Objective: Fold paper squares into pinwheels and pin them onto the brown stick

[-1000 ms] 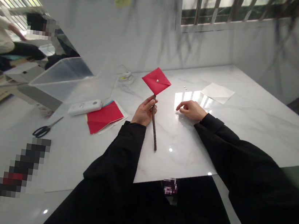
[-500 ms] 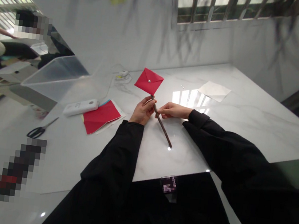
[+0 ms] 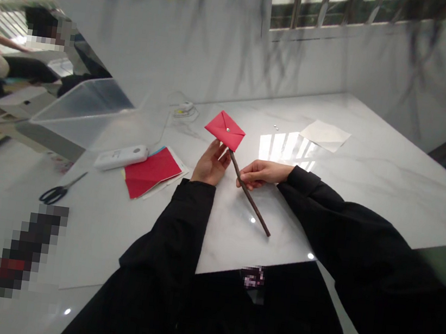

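- Right grip (image 3: 255,173) is clamped on a thin brown wooden stick (image 3: 250,197), thumb and fingers pinching it above mid-length.
- Left grip (image 3: 209,165): fingers apart, loosely cupped, tips up at the lower edge of the red paper piece. Can't tell whether they touch it.
- Four-sided folded red paper piece with a small shiny stud at its centre (image 3: 224,133) sits at the stick's upper end, above my left fingers. Folded flaps meet near the stud.
- Stick slants from the red piece down to the right, between my two hands, lower end toward me. Can't tell whether that end touches the glossy white marbled tabletop (image 3: 371,192).
- Beyond my right hand: two tiny shiny beads (image 3: 276,127) side by side, then a pale, thin four-cornered paper sheet (image 3: 326,135) lying flat to their right.
- Left of my left hand: stack of coloured paper, red sheet on top (image 3: 154,173), edges fanned out. Long white rounded plastic device (image 3: 121,157) overlaps its far left corner.
- Further left, nearer me: black-handled metal scissors (image 3: 62,188), blades angled away to the right.
- Far left: clear plastic bin (image 3: 86,113). Two other people behind it, partly visible.
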### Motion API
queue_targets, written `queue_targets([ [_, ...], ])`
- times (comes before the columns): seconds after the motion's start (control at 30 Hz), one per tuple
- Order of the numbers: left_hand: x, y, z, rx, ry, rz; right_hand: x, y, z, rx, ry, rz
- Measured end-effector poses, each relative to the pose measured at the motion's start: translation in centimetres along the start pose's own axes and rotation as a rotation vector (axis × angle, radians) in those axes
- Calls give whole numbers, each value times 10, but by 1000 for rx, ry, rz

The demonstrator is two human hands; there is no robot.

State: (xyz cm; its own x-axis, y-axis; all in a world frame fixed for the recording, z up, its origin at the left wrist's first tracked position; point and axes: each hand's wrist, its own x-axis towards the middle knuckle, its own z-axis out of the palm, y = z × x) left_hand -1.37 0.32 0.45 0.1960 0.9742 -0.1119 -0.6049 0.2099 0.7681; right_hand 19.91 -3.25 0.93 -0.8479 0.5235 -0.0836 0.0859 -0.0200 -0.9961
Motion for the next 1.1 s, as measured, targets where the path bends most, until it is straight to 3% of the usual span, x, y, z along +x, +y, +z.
queue_targets([
  [0.27,-2,-2,1,-19,19,15,-1,-2,4,-17,-140,48],
  [0.6,-5,0,5,-12,43,9,-1,-7,7,-30,-121,59],
  [0.7,-6,0,5,-8,52,-1,0,-6,9,4,13,61],
  [0.87,-7,1,6,4,47,-25,7,-4,13,275,432,53],
  [1.1,-8,-3,12,11,37,-37,14,-1,14,623,564,-44],
])
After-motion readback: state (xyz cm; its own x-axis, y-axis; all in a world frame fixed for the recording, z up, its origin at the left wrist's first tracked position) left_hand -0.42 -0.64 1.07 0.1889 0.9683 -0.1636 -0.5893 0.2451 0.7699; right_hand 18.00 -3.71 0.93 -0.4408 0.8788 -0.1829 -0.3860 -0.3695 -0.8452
